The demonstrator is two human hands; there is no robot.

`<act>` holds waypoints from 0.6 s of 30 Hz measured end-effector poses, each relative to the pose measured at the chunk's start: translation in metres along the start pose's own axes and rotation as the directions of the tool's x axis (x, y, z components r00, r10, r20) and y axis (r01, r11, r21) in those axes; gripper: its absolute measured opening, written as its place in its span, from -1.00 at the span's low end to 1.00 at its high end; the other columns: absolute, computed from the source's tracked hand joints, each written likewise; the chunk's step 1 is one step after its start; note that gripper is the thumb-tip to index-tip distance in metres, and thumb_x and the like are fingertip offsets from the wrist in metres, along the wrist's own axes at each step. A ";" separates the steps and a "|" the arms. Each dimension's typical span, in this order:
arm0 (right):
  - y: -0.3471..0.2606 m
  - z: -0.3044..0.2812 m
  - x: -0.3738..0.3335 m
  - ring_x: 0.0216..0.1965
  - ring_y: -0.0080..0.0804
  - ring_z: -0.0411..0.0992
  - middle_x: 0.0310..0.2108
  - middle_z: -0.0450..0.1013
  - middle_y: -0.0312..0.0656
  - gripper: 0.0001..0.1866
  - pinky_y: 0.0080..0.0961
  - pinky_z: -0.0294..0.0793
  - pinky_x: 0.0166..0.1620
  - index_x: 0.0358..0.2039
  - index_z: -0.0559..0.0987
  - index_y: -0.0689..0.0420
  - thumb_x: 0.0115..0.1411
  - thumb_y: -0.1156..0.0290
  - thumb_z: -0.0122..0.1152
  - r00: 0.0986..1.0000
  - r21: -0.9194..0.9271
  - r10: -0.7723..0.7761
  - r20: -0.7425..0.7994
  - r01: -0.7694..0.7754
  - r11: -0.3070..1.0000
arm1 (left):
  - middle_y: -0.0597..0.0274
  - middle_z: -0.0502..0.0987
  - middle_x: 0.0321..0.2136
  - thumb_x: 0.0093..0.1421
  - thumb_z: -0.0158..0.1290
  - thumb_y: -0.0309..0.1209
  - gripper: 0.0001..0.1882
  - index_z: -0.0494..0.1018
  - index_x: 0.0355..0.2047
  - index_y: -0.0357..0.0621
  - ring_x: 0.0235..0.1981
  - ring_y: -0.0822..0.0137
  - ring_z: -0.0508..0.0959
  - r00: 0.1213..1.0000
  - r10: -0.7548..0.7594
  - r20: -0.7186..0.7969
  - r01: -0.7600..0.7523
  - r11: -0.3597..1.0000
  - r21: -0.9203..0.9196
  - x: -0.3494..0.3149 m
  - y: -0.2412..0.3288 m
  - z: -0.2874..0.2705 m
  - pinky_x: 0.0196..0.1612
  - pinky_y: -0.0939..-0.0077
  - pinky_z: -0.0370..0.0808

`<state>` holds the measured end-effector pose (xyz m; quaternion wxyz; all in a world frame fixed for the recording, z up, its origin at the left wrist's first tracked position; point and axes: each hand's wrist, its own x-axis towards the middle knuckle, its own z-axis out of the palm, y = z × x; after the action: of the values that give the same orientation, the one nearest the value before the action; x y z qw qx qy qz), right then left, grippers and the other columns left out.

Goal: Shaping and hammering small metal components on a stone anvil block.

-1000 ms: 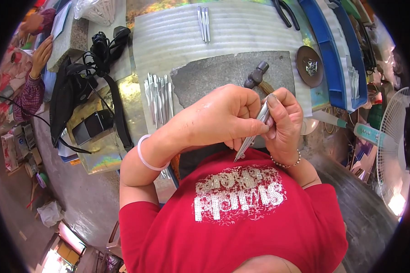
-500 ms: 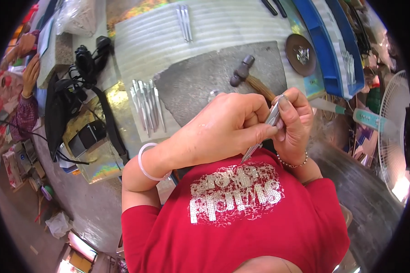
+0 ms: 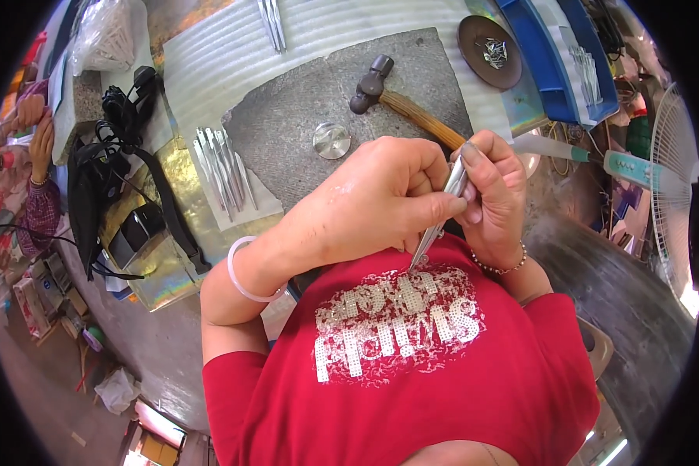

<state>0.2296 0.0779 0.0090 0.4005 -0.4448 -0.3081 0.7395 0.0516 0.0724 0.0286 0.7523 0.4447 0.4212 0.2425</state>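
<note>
Held over my red shirt is a slender silver metal tool (image 3: 433, 225) that tapers to a point, slanting down toward my chest; its exact kind I cannot make out. My left hand (image 3: 384, 182), with a pale bangle on its wrist, is closed, thumb and fingers pinching the tool's middle. My right hand (image 3: 495, 190), wearing a beaded bracelet, grips its upper end between thumb and fingers. Just beyond them a ball-peen hammer (image 3: 408, 109) with a wooden handle lies on a grey stone slab (image 3: 287, 116). A round shiny metal disc (image 3: 332, 140) also rests on that slab.
Similar silver pieces (image 3: 224, 171) lie left of the slab, with more silver pieces (image 3: 271, 25) farther back. A brown dish (image 3: 467, 46) of small metal parts and a blue tray (image 3: 547, 78) stand right. A fan (image 3: 676, 171) is far right; another person's hand (image 3: 42, 147) shows far left.
The view has shifted, so the table things sit higher and farther left, and the metal disc and hammer handle show more fully. Both hands keep nearly the same hold on the silver tool.
</note>
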 end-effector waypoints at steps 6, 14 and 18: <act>0.002 0.002 0.005 -0.79 -0.76 0.10 -0.68 0.33 -0.35 -0.82 -0.80 0.06 -0.75 -0.50 0.39 0.11 0.22 0.39 0.11 0.999 0.029 0.044 0.025 -0.045 0.999 | 0.38 0.41 -0.73 0.17 0.13 -0.33 -0.77 0.37 -0.46 -0.23 -0.73 0.64 0.42 1.000 -0.031 0.003 0.031 0.991 -0.132 -0.001 -0.002 -0.003 -0.70 0.80 0.30; -0.003 0.013 0.020 -0.80 -0.77 0.12 -0.68 0.32 -0.37 -0.83 -0.81 0.06 -0.76 -0.50 0.40 0.13 0.22 0.40 0.11 0.989 -0.032 0.087 0.121 -0.084 0.996 | 0.35 0.46 -0.67 0.18 0.11 -0.36 -0.79 0.38 -0.37 -0.25 -0.71 0.59 0.47 0.995 -0.014 -0.097 -0.013 0.961 -0.277 -0.011 -0.015 -0.005 -0.69 0.82 0.34; -0.012 0.022 0.034 -0.80 -0.79 0.15 -0.70 0.33 -0.40 -0.83 -0.82 0.06 -0.76 -0.51 0.41 0.13 0.20 0.39 0.13 0.961 -0.184 0.185 0.204 -0.148 0.972 | 0.30 0.49 -0.62 0.19 0.10 -0.38 -0.81 0.38 -0.33 -0.25 -0.69 0.54 0.50 0.991 -0.007 -0.134 -0.048 0.912 -0.408 -0.020 -0.023 -0.002 -0.69 0.80 0.38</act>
<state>0.2036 0.1108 0.0135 0.2613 -0.4168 -0.3728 0.7868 0.0388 0.0476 0.0163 0.7967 0.2644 0.4053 0.3621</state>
